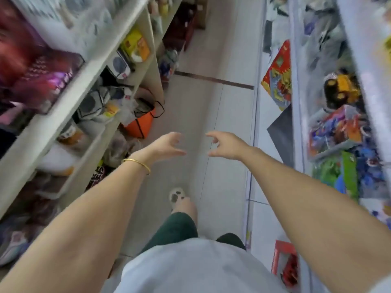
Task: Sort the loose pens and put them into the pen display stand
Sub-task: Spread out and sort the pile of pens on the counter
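Note:
No pens and no pen display stand appear in this blurred head view. My left hand (167, 144), with a gold bangle on the wrist, is stretched forward over the aisle floor, its fingers loosely curled and holding nothing. My right hand (224, 145) reaches out level with it, a short gap apart, fingers also loosely curled and empty. Both hands hover in the air above the pale tiled floor (222, 115), touching nothing.
I stand in a narrow shop aisle. White shelves (69, 102) on the left hold bags, boxes and an orange basketball (140, 126). On the right, shelves (300, 85) carry toy boxes and a yellow toy truck (342, 87). My foot (176, 196) steps forward.

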Motion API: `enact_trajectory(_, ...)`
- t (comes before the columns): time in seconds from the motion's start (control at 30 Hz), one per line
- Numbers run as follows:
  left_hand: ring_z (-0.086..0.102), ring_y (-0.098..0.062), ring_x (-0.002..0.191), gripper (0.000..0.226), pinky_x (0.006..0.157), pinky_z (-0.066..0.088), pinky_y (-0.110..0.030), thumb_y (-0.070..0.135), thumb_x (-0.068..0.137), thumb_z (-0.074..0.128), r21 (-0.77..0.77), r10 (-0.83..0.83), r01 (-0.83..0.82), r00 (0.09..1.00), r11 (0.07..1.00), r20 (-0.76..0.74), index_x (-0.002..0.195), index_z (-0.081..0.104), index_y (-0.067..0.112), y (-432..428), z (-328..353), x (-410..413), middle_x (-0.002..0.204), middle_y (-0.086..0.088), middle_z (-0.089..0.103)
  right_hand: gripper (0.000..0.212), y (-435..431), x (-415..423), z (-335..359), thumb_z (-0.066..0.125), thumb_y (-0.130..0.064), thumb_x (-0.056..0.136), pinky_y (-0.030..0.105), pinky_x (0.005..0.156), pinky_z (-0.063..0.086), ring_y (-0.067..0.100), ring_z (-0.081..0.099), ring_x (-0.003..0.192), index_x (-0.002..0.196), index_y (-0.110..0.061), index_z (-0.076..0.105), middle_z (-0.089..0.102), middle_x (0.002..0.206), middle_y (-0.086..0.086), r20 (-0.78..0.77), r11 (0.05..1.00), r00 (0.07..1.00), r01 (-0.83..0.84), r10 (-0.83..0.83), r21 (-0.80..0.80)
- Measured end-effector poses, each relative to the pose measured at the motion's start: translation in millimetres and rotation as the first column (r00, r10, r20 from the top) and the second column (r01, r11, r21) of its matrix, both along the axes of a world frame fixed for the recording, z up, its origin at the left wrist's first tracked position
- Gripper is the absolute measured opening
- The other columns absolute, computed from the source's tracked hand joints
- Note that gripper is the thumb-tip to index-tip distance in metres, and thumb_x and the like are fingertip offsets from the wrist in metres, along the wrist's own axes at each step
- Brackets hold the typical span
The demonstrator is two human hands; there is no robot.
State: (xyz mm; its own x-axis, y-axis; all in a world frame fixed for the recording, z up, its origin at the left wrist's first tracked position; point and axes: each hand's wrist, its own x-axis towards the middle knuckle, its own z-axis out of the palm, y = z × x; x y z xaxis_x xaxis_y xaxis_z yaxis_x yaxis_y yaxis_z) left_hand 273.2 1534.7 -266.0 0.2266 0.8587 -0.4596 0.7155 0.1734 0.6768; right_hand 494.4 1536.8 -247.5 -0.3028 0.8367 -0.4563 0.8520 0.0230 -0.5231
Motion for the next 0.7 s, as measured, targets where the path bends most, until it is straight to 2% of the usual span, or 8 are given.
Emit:
enact_trajectory(0.13,0.049,-0.022,0.128,0.069,0.108,0.039,-0.032,0.021,0.083,0.073,-0.003,0.008,-0.008,1.000,1.000,-0.022,0.143,0.039,0.014,121,-14,9,0.141,-0.010,0.048,0.069,127,5,-10,0.070,-0.031,0.085,0.028,0.090,0.042,0.019,0.053,0.116,0.145,-0.024,0.036,0.050,0.135,0.004,-0.010,1.000,0.999,-0.031,0.031,-0.001)
enact_trajectory(0.27,0.050,-0.021,0.126,0.067,0.101,0.041,-0.028,0.022,0.084,0.072,0.011,0.045,-0.045,0.999,0.999,-0.001,0.142,0.039,0.016,254,-9,11,0.140,-0.008,0.049,0.069,267,2,-5,0.070,-0.031,0.085,0.029,0.091,0.043,0.019,0.050,0.118,0.145,-0.024,0.035,0.048,0.137,0.005,0.010,0.998,0.998,-0.066,0.066,-0.022)
enact_trajectory(0.4,0.050,-0.022,0.125,0.068,0.099,0.041,-0.029,0.020,0.084,0.072,0.051,0.079,-0.080,0.997,0.995,0.016,0.143,0.038,0.016,388,21,13,0.140,-0.009,0.049,0.069,400,-5,25,0.070,-0.033,0.085,0.030,0.096,0.040,0.020,0.050,0.120,0.145,-0.025,0.035,0.050,0.136,0.006,-0.021,0.995,0.997,-0.076,0.077,0.065)
enact_trajectory(0.53,0.048,-0.021,0.128,0.067,0.102,0.040,-0.029,0.020,0.085,0.071,0.075,0.075,-0.075,0.997,0.994,0.008,0.144,0.038,0.017,488,43,19,0.141,-0.008,0.048,0.069,507,-3,37,0.070,-0.033,0.084,0.028,0.093,0.040,0.019,0.051,0.119,0.144,-0.025,0.037,0.052,0.134,0.004,-0.027,0.994,0.996,-0.079,0.081,0.081)
enact_trajectory(0.63,0.047,-0.021,0.129,0.067,0.098,0.037,-0.025,0.020,0.086,0.071,0.086,0.094,-0.093,0.995,0.992,-0.010,0.144,0.037,0.016,560,45,13,0.142,-0.008,0.047,0.070,590,-8,31,0.072,-0.035,0.082,0.033,0.099,0.043,0.020,0.053,0.117,0.143,-0.025,0.038,0.053,0.131,0.004,-0.031,0.992,0.995,-0.094,0.097,0.080)
enact_trajectory(0.7,0.047,-0.024,0.128,0.069,0.098,0.039,-0.026,0.020,0.086,0.071,0.089,0.124,-0.122,0.992,0.989,-0.019,0.145,0.036,0.016,608,42,8,0.143,-0.010,0.047,0.071,646,-13,28,0.072,-0.033,0.082,0.032,0.099,0.042,0.019,0.053,0.118,0.143,-0.022,0.038,0.053,0.132,0.004,-0.049,0.987,0.991,-0.121,0.126,0.101)
